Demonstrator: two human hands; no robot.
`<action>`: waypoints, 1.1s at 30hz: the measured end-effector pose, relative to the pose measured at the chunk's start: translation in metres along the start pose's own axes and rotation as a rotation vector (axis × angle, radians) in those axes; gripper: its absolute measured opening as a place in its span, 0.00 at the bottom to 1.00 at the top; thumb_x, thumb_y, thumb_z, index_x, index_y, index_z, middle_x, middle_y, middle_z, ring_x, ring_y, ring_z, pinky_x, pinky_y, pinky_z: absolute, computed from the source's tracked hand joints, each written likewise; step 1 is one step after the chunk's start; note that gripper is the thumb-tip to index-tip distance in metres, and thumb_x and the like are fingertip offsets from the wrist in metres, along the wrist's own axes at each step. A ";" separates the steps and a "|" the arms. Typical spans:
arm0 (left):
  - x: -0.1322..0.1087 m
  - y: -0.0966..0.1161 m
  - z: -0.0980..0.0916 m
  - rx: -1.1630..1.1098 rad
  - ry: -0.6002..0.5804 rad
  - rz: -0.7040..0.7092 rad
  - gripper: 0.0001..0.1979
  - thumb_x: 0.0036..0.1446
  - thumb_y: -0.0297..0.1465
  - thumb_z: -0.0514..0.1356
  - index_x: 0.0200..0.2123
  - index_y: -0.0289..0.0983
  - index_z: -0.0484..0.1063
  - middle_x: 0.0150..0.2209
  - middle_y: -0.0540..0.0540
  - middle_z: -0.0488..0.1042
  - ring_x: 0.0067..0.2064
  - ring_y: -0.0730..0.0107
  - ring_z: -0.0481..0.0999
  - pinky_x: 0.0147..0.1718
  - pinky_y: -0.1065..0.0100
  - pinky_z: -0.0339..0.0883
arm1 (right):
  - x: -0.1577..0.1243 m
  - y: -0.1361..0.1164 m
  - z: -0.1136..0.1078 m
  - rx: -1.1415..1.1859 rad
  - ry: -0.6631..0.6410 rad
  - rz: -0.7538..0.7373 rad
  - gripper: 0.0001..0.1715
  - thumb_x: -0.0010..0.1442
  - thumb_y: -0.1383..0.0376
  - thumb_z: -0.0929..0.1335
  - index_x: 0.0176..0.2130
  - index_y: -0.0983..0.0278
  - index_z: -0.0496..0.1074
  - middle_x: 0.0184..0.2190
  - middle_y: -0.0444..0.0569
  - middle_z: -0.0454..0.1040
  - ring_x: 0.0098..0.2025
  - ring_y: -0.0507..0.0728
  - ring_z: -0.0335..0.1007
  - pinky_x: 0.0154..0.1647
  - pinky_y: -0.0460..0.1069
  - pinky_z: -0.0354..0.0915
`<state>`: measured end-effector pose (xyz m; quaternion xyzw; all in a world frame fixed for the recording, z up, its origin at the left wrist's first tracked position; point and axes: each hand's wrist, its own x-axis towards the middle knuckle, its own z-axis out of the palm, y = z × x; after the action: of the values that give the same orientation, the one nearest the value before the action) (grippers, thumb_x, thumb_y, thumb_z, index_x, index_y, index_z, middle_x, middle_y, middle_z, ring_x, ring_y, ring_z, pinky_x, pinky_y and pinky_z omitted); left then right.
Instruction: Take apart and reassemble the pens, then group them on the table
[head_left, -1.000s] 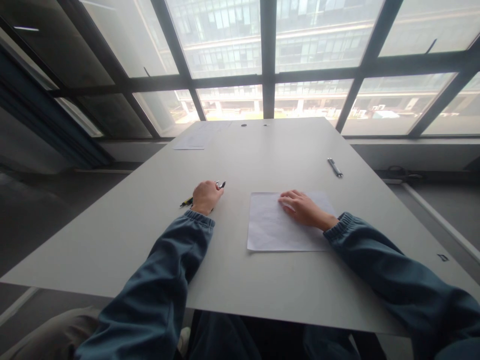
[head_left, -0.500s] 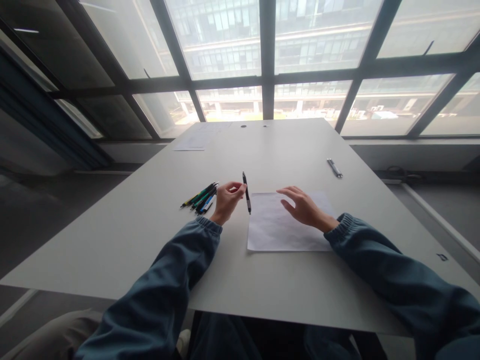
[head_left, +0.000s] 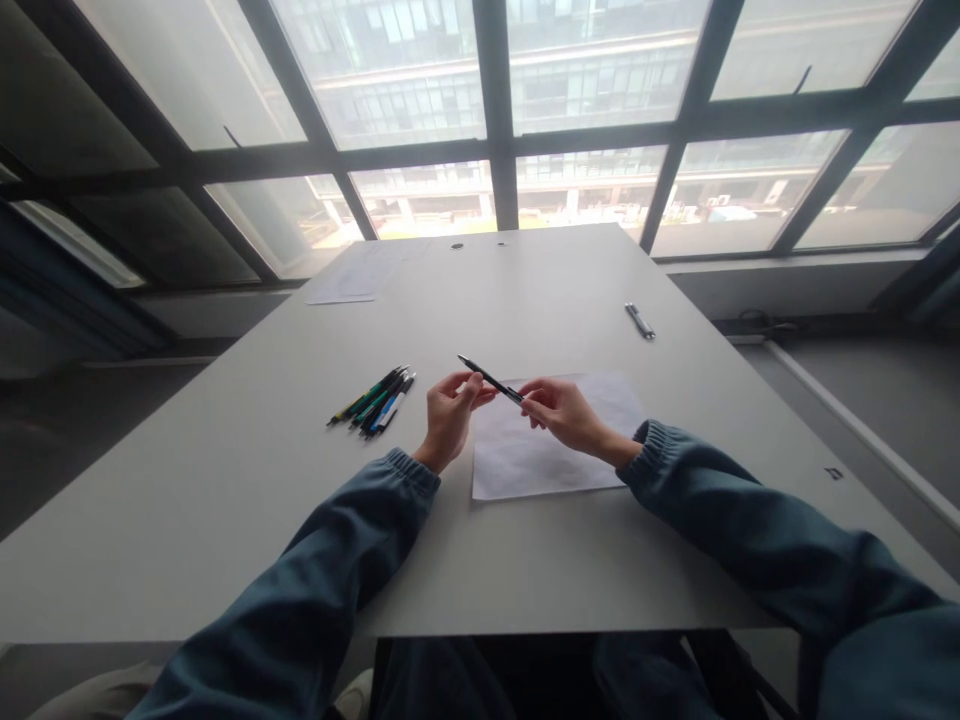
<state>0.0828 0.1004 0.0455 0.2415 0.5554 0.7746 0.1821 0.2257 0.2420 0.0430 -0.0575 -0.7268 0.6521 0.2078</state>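
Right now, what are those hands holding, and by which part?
A dark pen. The right hand pinches it at the clip end; the left hand holds the barrel, nearer the other end.

1. Windows [head_left: 420, 80] across the far side, divided by dark frames [head_left: 504, 195].
2. Beyond the windows, a pale building [head_left: 600, 90], washed out by bright daylight.
3. Broad white surface [head_left: 187, 520], extended toward the windows.
4. Below the windows, a low pale wall [head_left: 712, 288].
5. At left, a dark bluish curtain [head_left: 67, 300]; at right, grey floor [head_left: 862, 385].
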 end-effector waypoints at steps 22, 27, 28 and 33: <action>0.022 -0.021 -0.007 0.283 -0.032 0.135 0.21 0.48 0.42 0.73 0.40 0.32 0.81 0.32 0.41 0.82 0.31 0.66 0.82 0.36 0.63 0.79 | 0.020 0.015 -0.039 -0.175 0.567 -0.172 0.11 0.57 0.58 0.73 0.35 0.64 0.77 0.28 0.47 0.78 0.30 0.54 0.71 0.33 0.49 0.68; 0.022 -0.019 -0.002 0.326 -0.006 0.170 0.20 0.49 0.39 0.72 0.42 0.33 0.82 0.33 0.41 0.82 0.32 0.67 0.81 0.36 0.65 0.78 | 0.019 0.022 -0.039 -0.054 0.567 -0.161 0.11 0.59 0.60 0.71 0.39 0.64 0.78 0.31 0.48 0.79 0.29 0.54 0.74 0.30 0.48 0.70; 0.022 -0.018 0.000 0.334 -0.007 0.174 0.20 0.49 0.39 0.72 0.43 0.33 0.82 0.34 0.41 0.83 0.32 0.66 0.81 0.37 0.64 0.78 | 0.019 0.023 -0.039 -0.040 0.572 -0.159 0.11 0.59 0.60 0.71 0.39 0.64 0.78 0.31 0.48 0.79 0.29 0.54 0.75 0.30 0.48 0.70; 0.023 -0.018 0.005 0.364 -0.017 0.201 0.19 0.48 0.38 0.72 0.41 0.32 0.82 0.34 0.40 0.83 0.32 0.65 0.82 0.37 0.62 0.78 | 0.015 0.024 -0.043 0.029 0.599 -0.146 0.11 0.58 0.61 0.71 0.39 0.65 0.77 0.29 0.48 0.78 0.28 0.53 0.75 0.28 0.47 0.70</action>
<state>0.0672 0.1221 0.0339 0.3309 0.6578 0.6737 0.0620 0.2234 0.2905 0.0259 -0.1920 -0.6260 0.5998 0.4598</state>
